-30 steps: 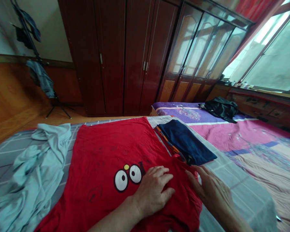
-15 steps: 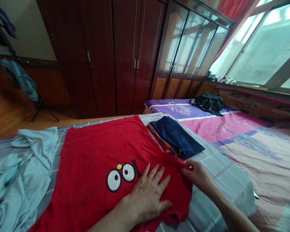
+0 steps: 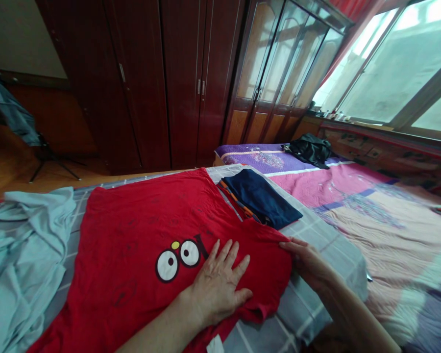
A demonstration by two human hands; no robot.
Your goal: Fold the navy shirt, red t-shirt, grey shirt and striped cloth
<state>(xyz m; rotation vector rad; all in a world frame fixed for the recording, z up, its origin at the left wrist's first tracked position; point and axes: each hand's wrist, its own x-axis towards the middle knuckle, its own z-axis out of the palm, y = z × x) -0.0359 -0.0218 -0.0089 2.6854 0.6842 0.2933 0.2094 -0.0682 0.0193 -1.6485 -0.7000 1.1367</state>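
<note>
A red T-shirt point(image 3: 132, 235) with a cartoon-eye print lies spread over the grey checked bedsheet point(image 3: 338, 245). My left hand point(image 3: 220, 282) rests flat on it beside the printed eyes, fingers spread. At the sleeve's outer edge, my right hand point(image 3: 308, 260) pinches the red fabric between thumb and fingers. Just beyond the sleeve sits a stack of folded clothes point(image 3: 262, 196), dark blue on top with orange edges below. A white label point(image 3: 215, 344) shows near the shirt's lower edge.
Crumpled pale blue-green cloth point(image 3: 33, 245) lies on the left of the bed. Past the right edge is another bed with a pink and purple quilt point(image 3: 338, 186), a black garment point(image 3: 308, 149) on it. Dark red wardrobes point(image 3: 147, 88) line the back; a stand point(image 3: 46, 152) is at left.
My right hand has drawn the sleeve outward, so its fabric lies flatter. The left hand stays pressed on the shirt. The whole view has shifted slightly to the right.
</note>
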